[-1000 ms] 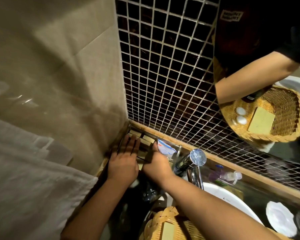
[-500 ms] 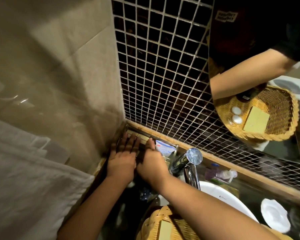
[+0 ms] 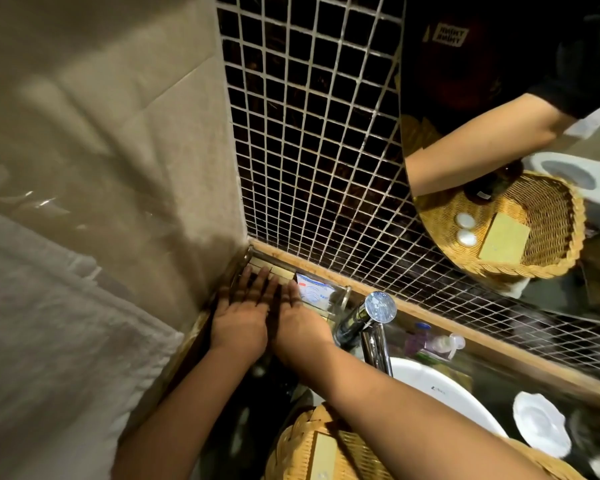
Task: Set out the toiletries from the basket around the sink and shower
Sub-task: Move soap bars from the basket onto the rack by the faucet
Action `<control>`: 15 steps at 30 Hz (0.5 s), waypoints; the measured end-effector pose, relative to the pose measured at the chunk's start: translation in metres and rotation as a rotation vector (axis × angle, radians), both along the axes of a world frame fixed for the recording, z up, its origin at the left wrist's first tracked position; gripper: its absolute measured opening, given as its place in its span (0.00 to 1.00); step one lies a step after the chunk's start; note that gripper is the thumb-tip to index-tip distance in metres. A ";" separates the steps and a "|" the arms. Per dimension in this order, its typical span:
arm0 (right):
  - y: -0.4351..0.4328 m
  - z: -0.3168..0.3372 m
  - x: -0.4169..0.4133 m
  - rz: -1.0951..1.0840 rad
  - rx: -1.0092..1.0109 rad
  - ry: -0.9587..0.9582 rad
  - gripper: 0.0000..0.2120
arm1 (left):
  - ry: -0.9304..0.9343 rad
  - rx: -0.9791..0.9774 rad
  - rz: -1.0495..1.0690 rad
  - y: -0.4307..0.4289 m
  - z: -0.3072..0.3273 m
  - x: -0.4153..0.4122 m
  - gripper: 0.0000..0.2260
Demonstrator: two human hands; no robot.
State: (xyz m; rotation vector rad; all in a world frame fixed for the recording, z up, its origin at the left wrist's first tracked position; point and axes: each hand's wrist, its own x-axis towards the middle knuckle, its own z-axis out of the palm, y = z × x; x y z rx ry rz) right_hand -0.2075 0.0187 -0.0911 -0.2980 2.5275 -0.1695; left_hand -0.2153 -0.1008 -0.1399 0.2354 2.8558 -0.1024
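In the corner where the beige wall meets the dark mosaic wall, a metal rack (image 3: 340,295) holds tan boxes (image 3: 282,271) and a white and blue packet (image 3: 314,291). My left hand (image 3: 241,315) lies flat on the boxes with its fingers spread. Close beside it my right hand (image 3: 298,322) also lies flat, fingertips at the packet's left edge. Neither hand grips anything. The wicker basket (image 3: 293,441) sits at the bottom under my right forearm, with a tan box (image 3: 321,455) in it.
A chrome tap (image 3: 373,315) stands right of my hands over the white sink (image 3: 433,386). A clear pump bottle (image 3: 435,342) lies behind the tap. A white dish (image 3: 541,424) sits far right. A mirror (image 3: 499,98) reflects the basket. A towel (image 3: 49,323) hangs left.
My right hand has slid left from the packet until it lies beside my left hand. The left hand has stayed on the boxes.
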 end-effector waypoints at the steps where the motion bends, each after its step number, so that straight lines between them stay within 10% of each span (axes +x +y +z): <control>1: 0.000 -0.001 0.001 0.010 0.014 0.029 0.30 | 0.007 -0.013 0.003 0.000 0.002 0.001 0.33; 15: 0.011 0.020 0.028 -0.078 -0.101 0.125 0.34 | 0.099 0.041 0.044 -0.006 0.043 0.031 0.29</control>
